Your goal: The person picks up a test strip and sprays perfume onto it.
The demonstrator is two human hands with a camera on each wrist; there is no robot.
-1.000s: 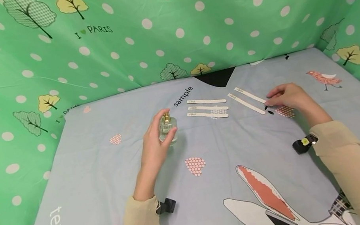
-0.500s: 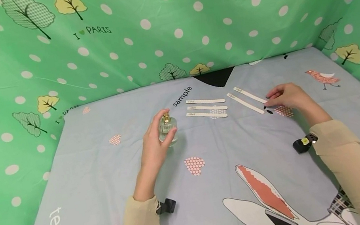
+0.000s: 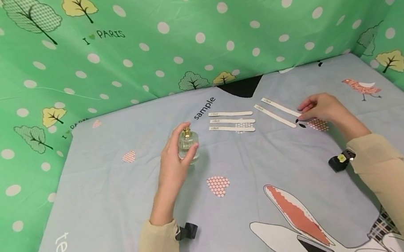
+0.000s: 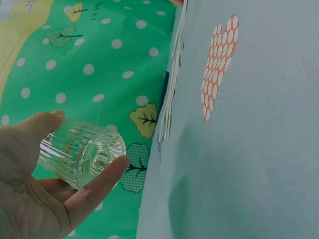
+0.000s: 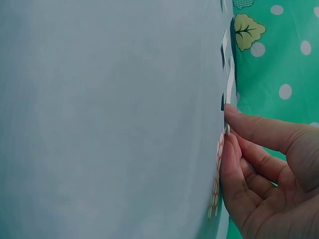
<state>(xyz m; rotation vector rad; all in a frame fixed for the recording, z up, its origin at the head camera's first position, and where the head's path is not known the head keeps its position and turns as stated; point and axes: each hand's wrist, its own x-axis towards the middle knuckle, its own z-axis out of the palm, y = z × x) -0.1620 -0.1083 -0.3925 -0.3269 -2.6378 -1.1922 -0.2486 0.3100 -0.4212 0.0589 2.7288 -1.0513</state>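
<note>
My left hand [image 3: 171, 160] grips a ribbed clear-glass perfume bottle [image 3: 187, 144], with a finger on its gold spray top [image 3: 187, 131]. In the left wrist view, the bottle's round base [image 4: 99, 154] faces the camera, held above the cloth. On the right, my right hand [image 3: 322, 110] pinches the near end of a slim white paper test strip [image 3: 281, 107] between thumb and fingers; the strip's printed end points away to the left. Beside it lies a second slanted strip [image 3: 275, 116].
Three more white strips [image 3: 231, 121] lie in a row between the bottle and the slanted pair. Beneath everything spreads a grey-blue printed cloth [image 3: 232, 156]. A green dotted curtain [image 3: 156, 53] closes off the back and sides.
</note>
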